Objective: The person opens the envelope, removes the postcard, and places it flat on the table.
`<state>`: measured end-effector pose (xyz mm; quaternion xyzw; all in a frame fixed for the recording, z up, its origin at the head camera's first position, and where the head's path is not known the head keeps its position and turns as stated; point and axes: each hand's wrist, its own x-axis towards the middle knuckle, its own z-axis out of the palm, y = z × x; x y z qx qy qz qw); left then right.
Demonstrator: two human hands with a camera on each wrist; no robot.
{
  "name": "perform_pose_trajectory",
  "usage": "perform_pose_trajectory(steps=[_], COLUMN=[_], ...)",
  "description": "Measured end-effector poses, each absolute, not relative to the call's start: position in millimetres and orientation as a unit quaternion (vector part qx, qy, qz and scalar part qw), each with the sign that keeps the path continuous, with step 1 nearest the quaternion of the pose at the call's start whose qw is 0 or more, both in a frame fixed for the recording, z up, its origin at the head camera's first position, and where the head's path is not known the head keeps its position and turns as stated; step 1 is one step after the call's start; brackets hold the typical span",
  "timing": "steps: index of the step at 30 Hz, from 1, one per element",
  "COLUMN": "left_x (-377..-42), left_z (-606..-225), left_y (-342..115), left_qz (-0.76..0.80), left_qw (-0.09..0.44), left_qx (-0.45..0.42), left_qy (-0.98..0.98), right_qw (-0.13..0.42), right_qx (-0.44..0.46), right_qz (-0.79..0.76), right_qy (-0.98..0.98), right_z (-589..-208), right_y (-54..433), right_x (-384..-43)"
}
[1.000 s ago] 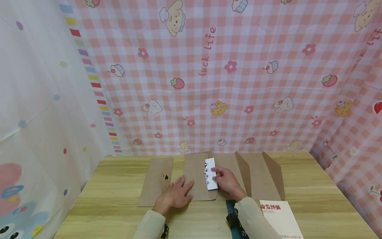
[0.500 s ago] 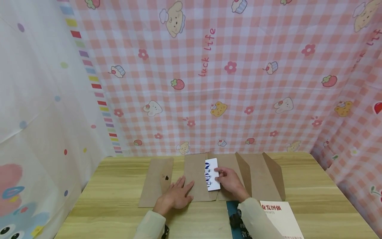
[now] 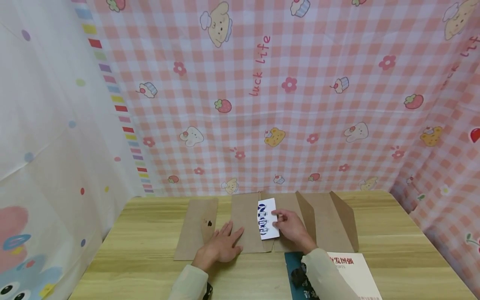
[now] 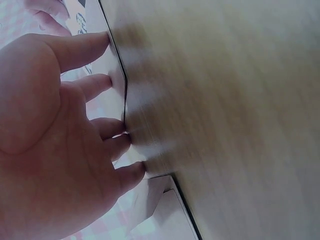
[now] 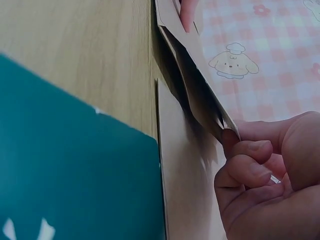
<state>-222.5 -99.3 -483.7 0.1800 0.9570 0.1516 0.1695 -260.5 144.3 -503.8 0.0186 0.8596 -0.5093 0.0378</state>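
A white card (image 3: 267,228) with blue printing juts from the right-hand opening of a brown kraft envelope (image 3: 243,208). Thumb and fingers of my right hand (image 3: 292,228) pinch the card's right edge; in the right wrist view, the envelope's raised flap (image 5: 210,82) reaches these fingertips. My left hand (image 3: 222,248) lies spread, its fingers touching the envelope's lower left part and its palm toward the table. In the left wrist view, the fingertips (image 4: 102,80) sit along the envelope's edge. The card's left part is hidden inside the envelope.
Another envelope (image 3: 189,229) with a small dark mark lies left of the left hand. Two more, with flaps unfolded, lie to the right, one at the far right (image 3: 325,221). Near the right forearm are a teal book (image 3: 292,264) and a white booklet (image 3: 358,273) with red characters.
My right hand has moved slightly to the right with the card, and more of its blue printing shows outside the envelope. My left hand has stayed in place.
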Motion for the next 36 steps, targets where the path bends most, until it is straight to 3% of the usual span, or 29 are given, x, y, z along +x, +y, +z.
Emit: perform_pose_trajectory(steps=[36], left_x=[-222.3], left_z=[-485.6], left_y=[-99.2], left_qz=[0.149], left_qw=[0.172], left_qx=[0.175], left_qy=[0.958], right_qw=[0.041], right_qx=[0.041], right_qz=[-0.513], right_qy=[0.856], right_z=[-501.0], right_y=[151.7], right_x=[-260.0])
